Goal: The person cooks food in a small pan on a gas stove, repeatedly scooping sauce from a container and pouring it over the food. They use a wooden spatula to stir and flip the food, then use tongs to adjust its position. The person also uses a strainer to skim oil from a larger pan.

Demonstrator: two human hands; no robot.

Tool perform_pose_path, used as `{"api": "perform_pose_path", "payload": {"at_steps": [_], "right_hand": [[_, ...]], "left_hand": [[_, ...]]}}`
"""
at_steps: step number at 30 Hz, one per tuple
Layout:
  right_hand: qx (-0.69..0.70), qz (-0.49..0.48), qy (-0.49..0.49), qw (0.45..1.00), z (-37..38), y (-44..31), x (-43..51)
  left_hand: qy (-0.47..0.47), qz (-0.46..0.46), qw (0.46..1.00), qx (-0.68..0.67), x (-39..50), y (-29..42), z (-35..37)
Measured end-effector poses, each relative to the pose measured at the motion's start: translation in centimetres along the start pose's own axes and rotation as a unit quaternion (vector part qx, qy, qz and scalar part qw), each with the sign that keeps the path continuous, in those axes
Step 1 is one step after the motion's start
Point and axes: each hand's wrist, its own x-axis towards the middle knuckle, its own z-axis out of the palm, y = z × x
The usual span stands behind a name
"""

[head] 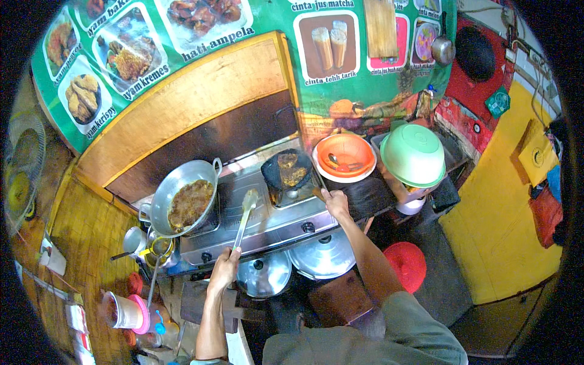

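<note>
My left hand point(223, 268) grips a pair of metal tongs point(245, 219), their pale tips smeared and hovering over the middle of a two-burner gas stove point(228, 206). My right hand point(336, 204) is closed around the wooden handle point(318, 193) of a small dark grill pan point(270, 173). Two browned, glossy pieces of food point(292, 175) lie in that pan, on the right burner. On the left burner stands a large two-handled aluminium wok point(159, 200), where brown oil bubbles and largely hides whatever is frying.
Right of the stove sit an orange basket point(365, 153) with spoons and an upturned green basin point(413, 153). Lidded aluminium pots point(324, 255) stand below the stove. A red round lid or stool top point(405, 267) is low at right. Small pans point(135, 239) crowd the left end.
</note>
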Motion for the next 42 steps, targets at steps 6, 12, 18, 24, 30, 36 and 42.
{"api": "perform_pose_path", "payload": {"at_steps": [6, 12, 18, 24, 30, 36, 42], "right_hand": [[-0.002, 0.03, 0.004, 1.0, 1.4, 0.5, -0.6], [0.113, 0.042, -0.079, 0.99, 0.0, 0.5, -2.4], [0.197, 0.083, -0.064, 0.975, -1.1, 0.4, -4.0], [0.381, 0.104, 0.105, 0.913, 0.9, 5.5, -7.4], [0.365, 0.262, -0.059, 0.891, 10.8, 10.3, -10.0], [0.503, 0.327, -0.061, 0.798, 14.9, 8.1, -8.9], [0.41, 0.312, -0.006, 0.857, 12.0, 9.1, -9.5]], "left_hand": [[-0.085, -0.021, 0.995, -0.042, 2.0, 1.7, 0.8], [-0.127, -0.064, 0.99, -0.018, 5.9, 4.6, -0.4], [-0.166, -0.099, 0.979, 0.068, 11.0, 8.0, -1.6], [-0.171, -0.091, 0.977, 0.085, 13.4, 10.3, -2.0], [-0.173, -0.118, 0.972, 0.102, 13.4, 10.6, -0.6], [-0.204, -0.164, 0.955, 0.139, 15.4, 13.6, -0.2], [-0.255, -0.153, 0.936, 0.186, 18.6, 17.0, 0.4]]}}
